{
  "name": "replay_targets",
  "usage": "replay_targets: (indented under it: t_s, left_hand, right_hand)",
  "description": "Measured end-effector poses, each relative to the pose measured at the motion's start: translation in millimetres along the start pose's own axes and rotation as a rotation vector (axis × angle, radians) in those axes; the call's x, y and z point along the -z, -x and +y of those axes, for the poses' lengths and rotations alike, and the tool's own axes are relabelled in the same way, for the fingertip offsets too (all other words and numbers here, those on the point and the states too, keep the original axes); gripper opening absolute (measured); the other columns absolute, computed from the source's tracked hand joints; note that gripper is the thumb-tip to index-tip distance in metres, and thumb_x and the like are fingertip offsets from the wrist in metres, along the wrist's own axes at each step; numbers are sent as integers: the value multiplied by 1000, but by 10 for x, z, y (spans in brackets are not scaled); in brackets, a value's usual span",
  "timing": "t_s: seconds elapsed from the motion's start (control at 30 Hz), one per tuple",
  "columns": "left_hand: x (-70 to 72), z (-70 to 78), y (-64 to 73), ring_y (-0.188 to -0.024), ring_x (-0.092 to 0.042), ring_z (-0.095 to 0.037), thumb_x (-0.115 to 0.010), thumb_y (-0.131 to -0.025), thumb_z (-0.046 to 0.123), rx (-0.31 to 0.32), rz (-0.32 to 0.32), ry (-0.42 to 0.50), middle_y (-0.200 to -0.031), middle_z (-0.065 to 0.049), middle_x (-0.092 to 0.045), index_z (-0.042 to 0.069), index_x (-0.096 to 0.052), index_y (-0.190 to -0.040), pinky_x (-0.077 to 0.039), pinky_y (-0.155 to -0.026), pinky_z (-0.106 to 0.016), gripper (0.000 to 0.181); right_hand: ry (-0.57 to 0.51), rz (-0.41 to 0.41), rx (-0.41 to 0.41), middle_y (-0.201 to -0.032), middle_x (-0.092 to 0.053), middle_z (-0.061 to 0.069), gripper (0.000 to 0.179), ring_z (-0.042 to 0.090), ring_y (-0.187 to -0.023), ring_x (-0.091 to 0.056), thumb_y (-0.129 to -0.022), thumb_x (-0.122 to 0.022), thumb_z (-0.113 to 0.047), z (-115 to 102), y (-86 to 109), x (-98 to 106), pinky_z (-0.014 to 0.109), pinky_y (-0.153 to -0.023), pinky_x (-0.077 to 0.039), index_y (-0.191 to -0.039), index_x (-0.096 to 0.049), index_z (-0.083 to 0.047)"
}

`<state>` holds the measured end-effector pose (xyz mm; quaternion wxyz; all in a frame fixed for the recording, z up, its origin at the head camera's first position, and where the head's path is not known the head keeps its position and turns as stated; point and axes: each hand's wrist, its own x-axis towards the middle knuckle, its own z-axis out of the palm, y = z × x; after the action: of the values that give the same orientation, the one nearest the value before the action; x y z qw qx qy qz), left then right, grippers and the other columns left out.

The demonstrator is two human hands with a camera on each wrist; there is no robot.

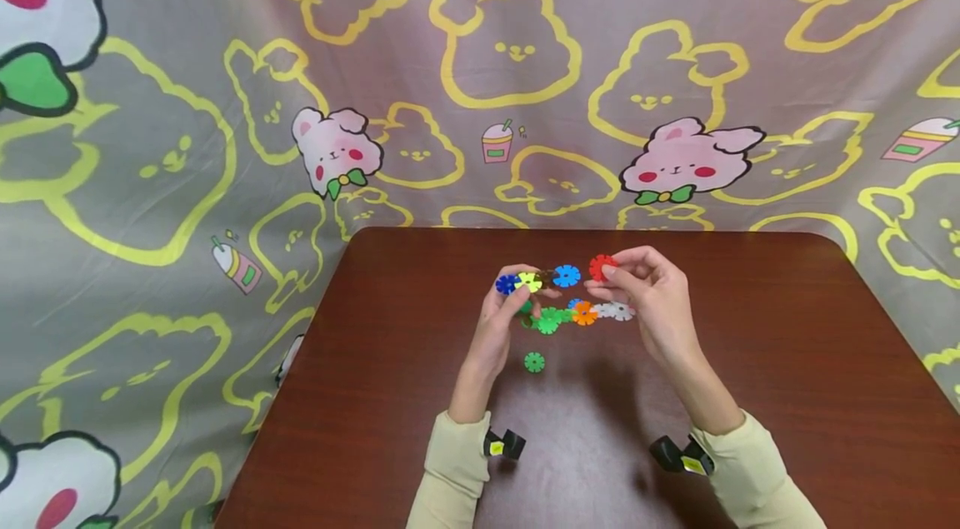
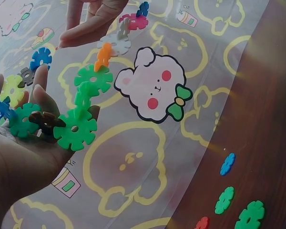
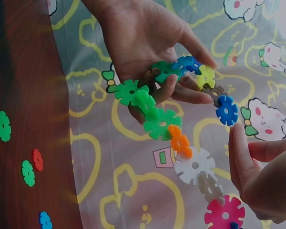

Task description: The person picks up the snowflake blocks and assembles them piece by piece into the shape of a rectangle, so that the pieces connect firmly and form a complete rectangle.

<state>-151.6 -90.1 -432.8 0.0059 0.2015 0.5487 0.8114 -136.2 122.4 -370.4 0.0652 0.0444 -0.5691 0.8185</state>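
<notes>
Pinching the yellow disc (image 1: 528,281) between thumb and fingers, your left hand (image 1: 493,329) supports the chain of discs (image 3: 183,167) above the tabletop (image 1: 390,387). Your right hand (image 1: 662,296) pinches a red disc (image 1: 602,264) by the thumb and fingertips, near the blue disc (image 1: 566,276) at one end of the chain—the head view shows a gap between the two. From your left hand the other run goes through green, orange and white to a pink disc (image 3: 218,210) with a dark blue piece on it. Loose pieces lie on the tabletop below: a green disc (image 1: 529,365), a smaller-looking green one (image 3: 28,173), a red one (image 3: 37,160) and a blue one (image 3: 45,220). A patterned cloth (image 1: 405,54) hangs behind.
</notes>
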Motion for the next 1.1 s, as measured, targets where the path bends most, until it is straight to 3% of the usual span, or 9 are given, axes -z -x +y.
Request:
replay_targets:
  t_s: [0.17,0.3,0.4,0.57,0.73,0.97,1.1]
  left_hand:
    - [-2,12,-16,-70,-58,-12,-53,-101,22,12,2,-11,-92,6,-71,19,-59,-124,-48,-70,-27,24]
    - [1,4,-15,-70,-57,-13,-54,-100,21,4,9,2,-97,-7,-75,18,-60,-123,-47,-67,-26,23]
    - [4,3,-11,-69,-57,-13,-54,-101,21,1,11,6,-98,-9,-75,18,-60,-123,-47,-67,-27,23]
    - [12,5,-9,-70,-57,-13,-53,-102,21,3,8,4,-97,1,-75,15,-59,-125,-47,-69,-27,25]
    - [15,8,-5,-70,-57,-13,-53,-103,19,-3,6,9,-97,-3,-75,14,-59,-126,-45,-66,-27,25]
    - [10,16,3,-71,-57,-13,-54,-100,20,1,-10,-5,-96,3,-76,20,-62,-123,-47,-68,-26,24]
    - [17,9,2,-71,-57,-13,-54,-100,19,-3,-12,-3,-98,-1,-76,17,-63,-124,-46,-67,-26,26]
  right_hand:
    - [7,-9,-1,-87,-71,11,12,24,-75,-77,-97,-70,1,-6,-4,-3,37,-73,-60,-105,-62,5]
    - [25,-18,-4,-86,-70,11,11,24,-74,-77,-97,-69,1,-1,4,-1,36,-74,-60,-105,-62,5]
    - [33,-32,0,-86,-70,11,11,23,-74,-77,-98,-68,1,6,9,-1,36,-74,-60,-106,-62,5]
    - [65,-60,13,-87,-73,10,10,21,-74,-77,-98,-68,2,21,7,4,35,-73,-61,-105,-64,6]
    - [167,-63,23,-89,-74,7,17,19,-74,-76,-97,-71,-1,24,13,9,33,-71,-61,-108,-65,11]
    - [310,-40,43,-92,-74,6,25,17,-75,-75,-97,-73,-7,-2,25,-15,29,-72,-61,-112,-66,13]
    - [360,-37,72,-92,-74,1,24,16,-76,-75,-97,-72,-6,0,23,-18,28,-72,-61,-113,-68,12]
